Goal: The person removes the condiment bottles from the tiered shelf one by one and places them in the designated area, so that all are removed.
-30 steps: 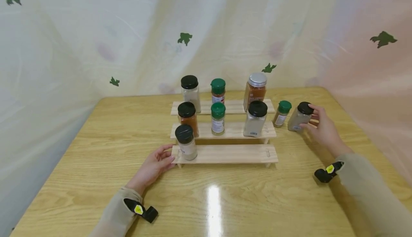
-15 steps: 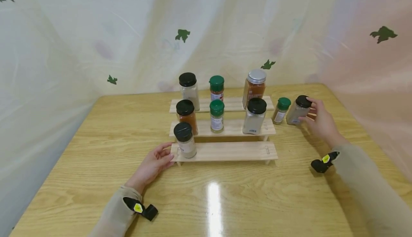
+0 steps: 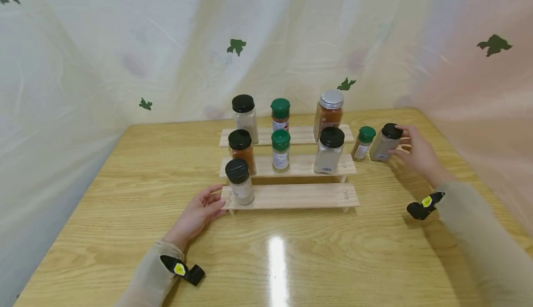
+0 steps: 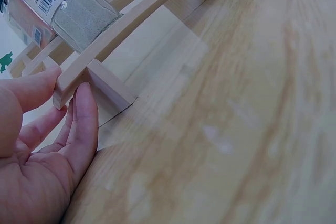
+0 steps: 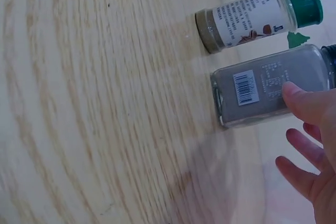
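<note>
Right hand closing fingers round black-capped jar, standing on surface beside rack. Left hand relaxed, touching rack end. Jar likely rigid, smooth, breakable; gripping mid-body safest.

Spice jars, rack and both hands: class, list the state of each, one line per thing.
Grey spice jar: upright on the table, capped, touched by the right hand.
Small green-capped jar: upright on the table, capped.
Wooden rack: seven capped jars upright on it.
Left hand: open, touching the rack's left end.
Right hand: fingers on the grey jar.
</note>
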`<action>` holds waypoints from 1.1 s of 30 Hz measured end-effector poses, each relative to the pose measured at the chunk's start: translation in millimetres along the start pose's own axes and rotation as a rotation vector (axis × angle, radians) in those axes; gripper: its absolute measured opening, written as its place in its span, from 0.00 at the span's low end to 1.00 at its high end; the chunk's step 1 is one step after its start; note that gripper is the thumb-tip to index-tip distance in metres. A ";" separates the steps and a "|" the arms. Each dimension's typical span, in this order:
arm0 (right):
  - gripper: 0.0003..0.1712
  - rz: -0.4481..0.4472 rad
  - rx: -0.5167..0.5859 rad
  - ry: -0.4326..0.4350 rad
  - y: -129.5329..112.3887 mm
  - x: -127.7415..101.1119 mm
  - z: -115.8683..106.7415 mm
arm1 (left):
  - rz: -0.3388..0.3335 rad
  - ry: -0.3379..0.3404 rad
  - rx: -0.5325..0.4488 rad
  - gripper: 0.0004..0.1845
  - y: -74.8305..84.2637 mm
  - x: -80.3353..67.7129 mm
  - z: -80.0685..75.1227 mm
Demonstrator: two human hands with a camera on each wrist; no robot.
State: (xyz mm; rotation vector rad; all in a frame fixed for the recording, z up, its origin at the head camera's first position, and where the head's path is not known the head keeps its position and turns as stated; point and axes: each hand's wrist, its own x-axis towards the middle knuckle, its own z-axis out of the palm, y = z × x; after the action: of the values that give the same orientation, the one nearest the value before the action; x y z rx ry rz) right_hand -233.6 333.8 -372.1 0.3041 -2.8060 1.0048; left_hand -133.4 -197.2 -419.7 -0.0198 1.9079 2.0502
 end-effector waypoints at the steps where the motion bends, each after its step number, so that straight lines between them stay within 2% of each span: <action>1: 0.41 -0.009 -0.008 -0.004 -0.3 -0.4 -1.3 | 0.000 0.000 0.000 0.28 0.0 -0.1 0.0; 9: 0.41 -0.001 -0.046 0.002 -11.3 -4.5 -12.9 | 0.004 0.001 -0.011 0.29 -0.9 -0.2 0.0; 22: 0.31 -0.081 0.063 0.220 -52.2 -25.3 -20.4 | -0.009 0.001 -0.006 0.29 2.3 -0.8 0.8; 33: 0.27 -0.300 0.188 0.305 -87.2 -40.1 -13.8 | 0.000 -0.003 -0.020 0.28 2.6 -2.2 2.2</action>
State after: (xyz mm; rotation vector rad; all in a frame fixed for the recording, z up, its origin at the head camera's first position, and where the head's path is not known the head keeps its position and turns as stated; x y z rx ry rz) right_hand -173.0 282.3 -316.5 0.5258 -2.3156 1.1337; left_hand -131.5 -195.7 -416.5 -0.0220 1.8852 2.0681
